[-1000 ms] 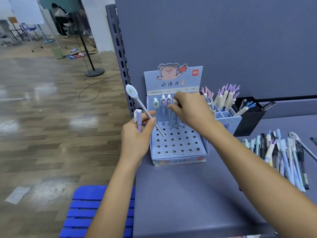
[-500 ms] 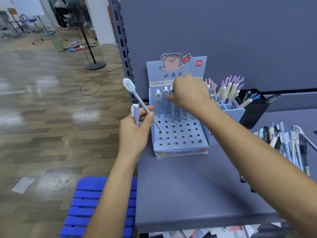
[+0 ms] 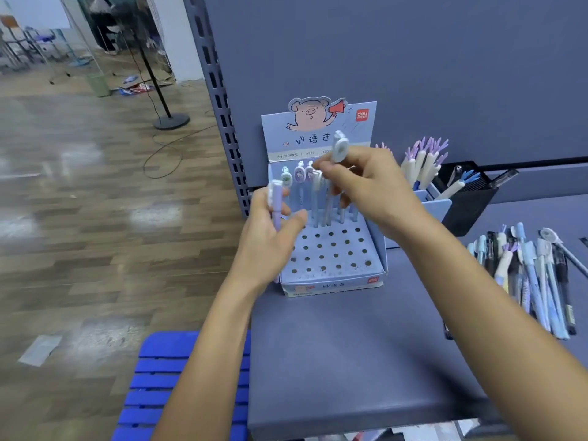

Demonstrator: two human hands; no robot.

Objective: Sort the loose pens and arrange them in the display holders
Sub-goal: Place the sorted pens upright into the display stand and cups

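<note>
Whereas a second earlier the left hand (image 3: 267,240) had held two pens, it now kept only the purple pen (image 3: 277,205), upright, its fingers (image 3: 294,221) curled round the barrel with the thumb pressed against it. The long pen with the oval white topper (image 3: 339,148) had passed to the right hand (image 3: 375,189), whose fingers pinched it just below the topper, holding it above the back row of the display holder (image 3: 331,249).

On the grey table (image 3: 350,345), the pale-blue cardboard holder stood with most of its punched holes bare; a few topped pens (image 3: 299,186) stood in the rear row, just beside the right hand's fingers. A loose heap of pens (image 3: 528,275) lay well apart on the right. Behind the right hand a blue pen box (image 3: 436,202) and a black mesh cup (image 3: 467,205) held more pens. The holder's backboard showed a cartoon pig with a megaphone, a red "deli" logo (image 3: 362,114) and Chinese characters too blurred to read surely.
</note>
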